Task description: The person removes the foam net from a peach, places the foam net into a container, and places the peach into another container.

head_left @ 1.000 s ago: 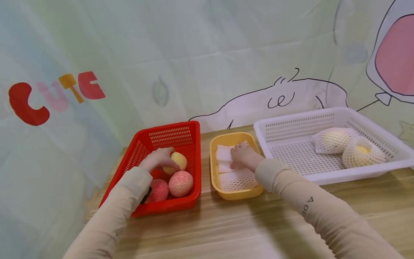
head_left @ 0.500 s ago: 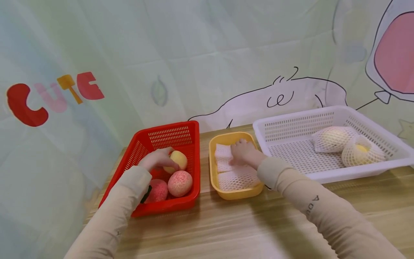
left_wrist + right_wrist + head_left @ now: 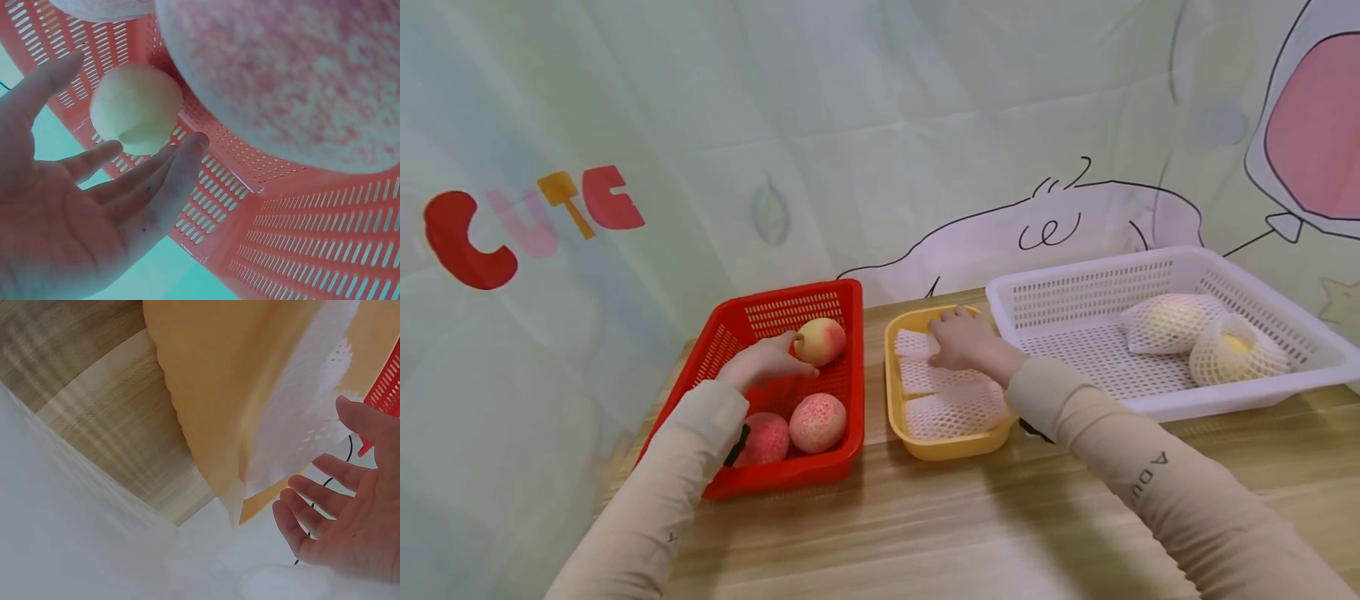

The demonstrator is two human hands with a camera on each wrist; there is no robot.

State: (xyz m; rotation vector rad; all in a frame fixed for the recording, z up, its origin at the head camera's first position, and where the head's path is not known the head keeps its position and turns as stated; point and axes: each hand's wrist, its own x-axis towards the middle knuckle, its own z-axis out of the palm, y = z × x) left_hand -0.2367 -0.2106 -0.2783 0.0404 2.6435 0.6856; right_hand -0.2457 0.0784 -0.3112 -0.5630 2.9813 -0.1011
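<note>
In the head view my left hand point(image 3: 765, 363) is over the red basket point(image 3: 775, 481), its fingers spread beside a yellow peach with a pink blush point(image 3: 823, 342). The left wrist view shows my left hand point(image 3: 87, 212) with extended fingers near that peach point(image 3: 136, 106); whether a fingertip touches it I cannot tell. Two pink speckled peaches point(image 3: 817, 423) are at the basket's near end. My right hand point(image 3: 964, 340) hovers over white foam fruit nets point(image 3: 957, 411) in the yellow tray point(image 3: 951, 451). Its fingers, relaxed in the right wrist view, hold nothing.
At the right stands a white basket point(image 3: 1063, 354) holding two peaches in foam nets point(image 3: 1240, 350). All the containers rest on a wooden table point(image 3: 865, 542). Behind them hangs a printed curtain point(image 3: 850, 125).
The yellow peach has left my left hand's fingers and lies farther back and right in the red basket. My right hand has shifted slightly back over the nets.
</note>
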